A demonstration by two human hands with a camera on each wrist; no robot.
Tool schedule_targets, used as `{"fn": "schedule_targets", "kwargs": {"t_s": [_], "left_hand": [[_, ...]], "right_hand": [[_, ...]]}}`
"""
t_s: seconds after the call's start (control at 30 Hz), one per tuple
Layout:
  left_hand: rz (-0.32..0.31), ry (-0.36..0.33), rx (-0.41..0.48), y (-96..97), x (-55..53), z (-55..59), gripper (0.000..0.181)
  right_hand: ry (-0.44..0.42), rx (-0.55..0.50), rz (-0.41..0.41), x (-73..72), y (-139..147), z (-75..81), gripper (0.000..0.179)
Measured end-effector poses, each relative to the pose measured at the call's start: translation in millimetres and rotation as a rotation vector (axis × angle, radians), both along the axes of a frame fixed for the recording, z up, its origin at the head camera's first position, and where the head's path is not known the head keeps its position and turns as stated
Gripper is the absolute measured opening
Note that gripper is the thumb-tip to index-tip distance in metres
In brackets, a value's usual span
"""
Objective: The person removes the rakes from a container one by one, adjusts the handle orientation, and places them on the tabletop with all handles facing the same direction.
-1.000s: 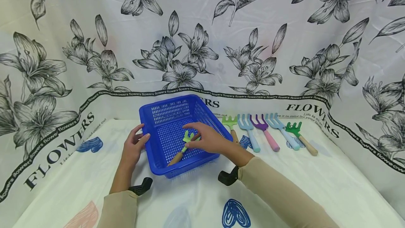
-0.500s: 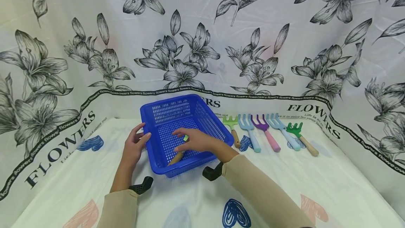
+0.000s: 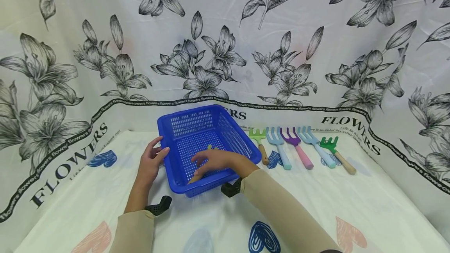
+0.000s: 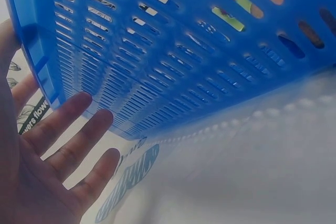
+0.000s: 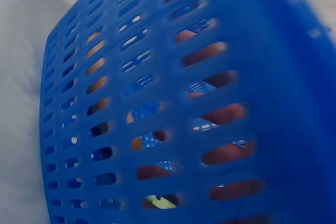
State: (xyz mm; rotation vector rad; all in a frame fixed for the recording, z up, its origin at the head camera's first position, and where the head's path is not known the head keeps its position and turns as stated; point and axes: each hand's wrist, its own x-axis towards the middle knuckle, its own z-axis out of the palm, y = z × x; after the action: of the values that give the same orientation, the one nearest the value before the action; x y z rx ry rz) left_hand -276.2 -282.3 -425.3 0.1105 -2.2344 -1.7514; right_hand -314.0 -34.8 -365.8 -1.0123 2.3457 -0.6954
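Note:
A blue perforated plastic basket [image 3: 211,111] stands on the cloth in the head view, turned at an angle. My left hand [image 3: 150,159] holds its left rim, the thumb on the rim; in the left wrist view, other fingers [image 4: 79,135] spread outside the slotted wall. Inside the basket lies a small hand rake with a yellow-green head [image 3: 216,148] and wooden handle [image 3: 195,179]. My right hand [image 3: 212,160] reaches over the front rim and covers much of the rake, thumb and index apart, fingertips right at the handle. The right wrist view shows mostly the basket's slotted wall [image 5: 173,87].
Right of the basket, several hand rakes lie in a row: light green [image 3: 258,138], light blue [image 3: 277,139], purple and pink [image 3: 298,148], another light blue [image 3: 316,145], and dark green [image 3: 334,149]. A flower-printed cloth wall [image 3: 246,69] rises behind.
My right hand has moved left and down inside the basket, from beside the rake's head toward its handle, now covering more of it. My left hand stays at the rim.

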Motion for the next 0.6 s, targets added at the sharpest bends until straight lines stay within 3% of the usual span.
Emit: {"fn": "schedule_targets", "kwargs": {"t_s": [0.3, 0.6], "left_hand": [[0.0, 0.007, 0.0, -0.3, 1.0, -1.7, 0.064], [0.0, 0.008, -0.005, -0.2, 1.1, 0.2, 0.063]], "right_hand": [[-0.021, 0.126, 0.129, 0.8, -2.1, -2.6, 0.058], [0.021, 0.104, 0.081, 0.0, -2.0, -4.0, 0.051]]}}
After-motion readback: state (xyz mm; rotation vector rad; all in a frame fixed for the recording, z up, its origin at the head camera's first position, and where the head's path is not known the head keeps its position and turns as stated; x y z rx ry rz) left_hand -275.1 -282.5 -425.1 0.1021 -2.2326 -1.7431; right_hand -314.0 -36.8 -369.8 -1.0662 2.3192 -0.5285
